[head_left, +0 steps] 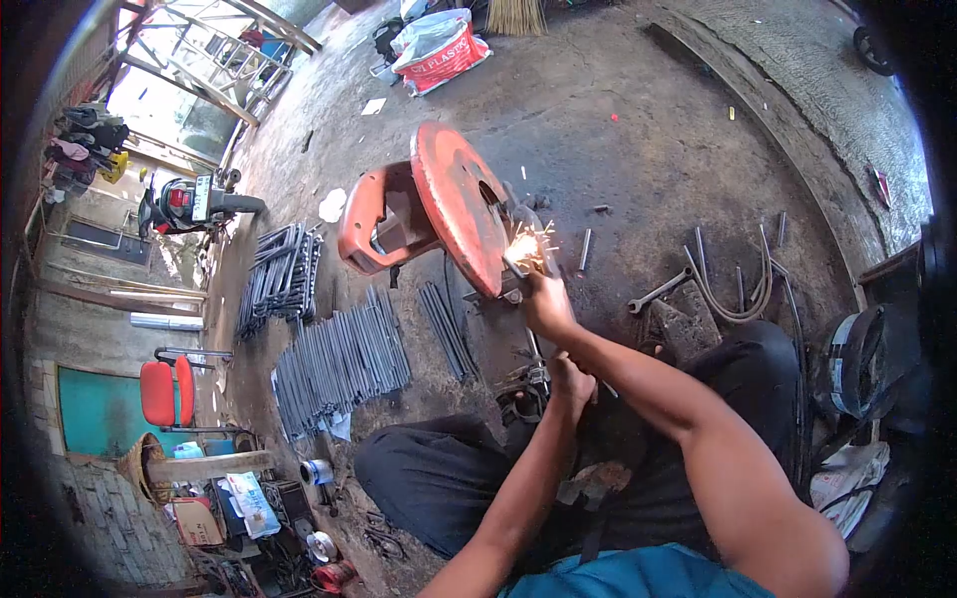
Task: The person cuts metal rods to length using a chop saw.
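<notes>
A red cut-off saw (461,204) with a round guard and a loop handle stands on the floor in front of me. Bright sparks (531,246) fly at the lower right side of its guard, where the wheel itself is hidden. My right hand (546,304) is closed around a thin metal rod (609,390), close to the sparks. Lower down and nearer my body, my left hand (572,381) is wrapped around the same rod. Most of the rod is covered by my fingers.
Grey metal bars (344,354) lie in rows left of the saw, beside stacked metal pieces (281,269). A wrench (660,291) and bent rods (758,299) lie to the right. Farther off are a red-and-white sack (439,55), a motorcycle (189,201) and a red chair (159,394).
</notes>
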Demonstrator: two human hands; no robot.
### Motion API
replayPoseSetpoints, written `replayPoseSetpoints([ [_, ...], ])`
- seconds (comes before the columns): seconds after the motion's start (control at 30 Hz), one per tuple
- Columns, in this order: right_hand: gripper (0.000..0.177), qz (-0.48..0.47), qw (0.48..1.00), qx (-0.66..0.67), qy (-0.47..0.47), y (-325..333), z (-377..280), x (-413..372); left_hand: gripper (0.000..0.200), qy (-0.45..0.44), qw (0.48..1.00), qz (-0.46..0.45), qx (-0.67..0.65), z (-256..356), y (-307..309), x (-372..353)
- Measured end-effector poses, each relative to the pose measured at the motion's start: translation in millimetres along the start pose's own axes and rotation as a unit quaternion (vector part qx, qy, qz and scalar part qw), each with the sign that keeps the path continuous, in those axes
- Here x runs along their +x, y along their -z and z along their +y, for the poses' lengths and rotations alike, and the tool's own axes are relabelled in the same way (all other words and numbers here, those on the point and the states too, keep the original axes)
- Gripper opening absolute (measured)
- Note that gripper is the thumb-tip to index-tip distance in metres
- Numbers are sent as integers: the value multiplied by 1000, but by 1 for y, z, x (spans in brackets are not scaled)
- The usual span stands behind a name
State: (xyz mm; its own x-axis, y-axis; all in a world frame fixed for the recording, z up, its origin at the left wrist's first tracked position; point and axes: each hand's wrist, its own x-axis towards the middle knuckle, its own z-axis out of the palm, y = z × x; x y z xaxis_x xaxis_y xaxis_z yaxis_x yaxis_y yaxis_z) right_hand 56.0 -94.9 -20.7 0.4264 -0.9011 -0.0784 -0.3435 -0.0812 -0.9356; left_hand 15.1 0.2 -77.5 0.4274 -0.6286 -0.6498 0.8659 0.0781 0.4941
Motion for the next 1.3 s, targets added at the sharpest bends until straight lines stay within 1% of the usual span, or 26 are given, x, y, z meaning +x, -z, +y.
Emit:
replayPoseSetpoints([
  [0.07,17,13,1000,7,1,-4,2,0,27,-13,1000,14,-18,-1,2,1],
  [0.2,12,-15,998,58,17,-6,14,6,22,10,998,-45,34,14,-6,-17],
  [0.27,13,-34,997,73,22,-3,14,10,23,-17,998,0,63,16,-23,-28],
  [0.3,17,-125,966,205,-91,1,14,12,24,-43,994,46,92,17,-33,-32],
  [0.33,21,-211,898,329,-201,5,12,12,26,-69,986,91,119,16,-37,-34],
  [0.4,21,-221,886,360,-191,8,9,11,18,-73,993,55,76,11,-33,-31],
  [0.47,19,-252,862,402,-177,-1,20,16,17,-157,967,95,176,9,-32,-26],
  [0.5,19,-253,862,402,-175,-4,22,16,17,-158,967,95,175,9,-14,-15],
  [0.53,18,-190,922,310,-131,-5,19,14,21,-63,992,-94,64,6,21,4],
  [0.57,17,-123,966,212,-84,-6,15,12,25,38,959,-277,-51,11,26,5],
  [0.6,16,-53,992,110,-36,-6,12,9,25,39,959,-277,-52,8,28,5],
  [0.67,14,-30,997,64,-29,-2,-1,2,32,7,999,12,51,21,-12,-24],
  [0.73,15,4,999,34,-3,-5,-2,1,32,21,999,20,29,24,-5,-23],
  [0.8,17,-20,1000,0,-5,-3,-1,2,30,65,997,-2,-33,28,4,-19],
  [0.83,18,-22,999,19,-15,-1,-3,3,32,65,993,-86,-47,31,-3,-21],
  [0.93,23,-55,995,78,-28,-5,9,12,32,56,998,-34,0,34,-21,-31],
  [0.97,22,-115,971,182,-102,-7,14,15,32,69,953,-289,-54,33,-5,-15],
  [1.0,22,-172,927,282,-175,-8,19,17,32,68,954,-288,-54,22,11,-6],
  [1.03,22,-172,928,282,-175,-6,21,18,31,27,991,-130,27,23,-8,-22],
  [1.07,19,-212,895,347,-184,-4,23,19,30,-14,994,33,107,24,-21,-32],
  [1.1,17,-250,856,409,-193,-3,25,20,28,-85,982,25,164,11,11,1],
  [1.13,17,-250,857,408,-193,-1,25,19,28,-85,983,24,163,11,2,-4],
  [1.2,18,-302,747,544,-236,2,23,17,29,-171,922,151,314,14,-25,-20],
  [1.23,18,-284,790,486,-242,3,23,18,29,-171,921,152,315,16,-19,-19],
  [1.27,18,-285,790,486,-243,-4,28,19,30,-79,983,2,163,21,-7,-19],
  [1.3,19,-222,887,356,-195,-13,31,21,30,17,989,-149,1,24,3,-17],
])
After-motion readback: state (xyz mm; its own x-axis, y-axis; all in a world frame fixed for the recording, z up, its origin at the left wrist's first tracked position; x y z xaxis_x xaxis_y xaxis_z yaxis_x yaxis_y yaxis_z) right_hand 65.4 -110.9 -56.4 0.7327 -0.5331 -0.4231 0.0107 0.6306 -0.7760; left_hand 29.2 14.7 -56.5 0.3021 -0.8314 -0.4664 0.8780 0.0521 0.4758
